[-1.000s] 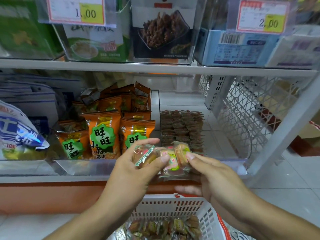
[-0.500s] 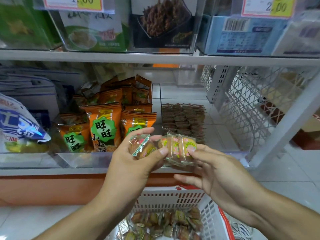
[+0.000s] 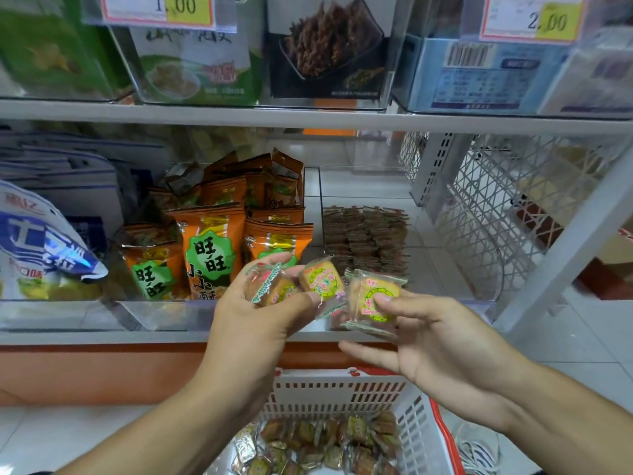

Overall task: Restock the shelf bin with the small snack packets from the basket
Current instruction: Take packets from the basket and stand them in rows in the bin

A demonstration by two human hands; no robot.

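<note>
My left hand (image 3: 260, 320) grips two small clear-wrapped snack packets (image 3: 320, 279) just in front of the shelf's lower tier. My right hand (image 3: 435, 341) pinches another such packet (image 3: 371, 299) between thumb and fingers, right beside the left hand's packets. Behind them stands a clear shelf bin (image 3: 445, 279) holding rows of the same small brown packets (image 3: 364, 234). Below my hands sits a white basket (image 3: 342, 389) with a red rim, with several loose packets (image 3: 325, 443) in it.
Orange snack bags (image 3: 209, 248) fill the clear bin to the left. A blue and white bag (image 3: 41, 248) lies at far left. A white wire side panel (image 3: 496, 214) closes the shelf on the right. Boxes and price tags (image 3: 157, 8) sit on the tier above.
Both hands have risen toward the bin. The packets, bunched together earlier, have been drawn apart: two stay in my left hand and one has moved right with my right hand.
</note>
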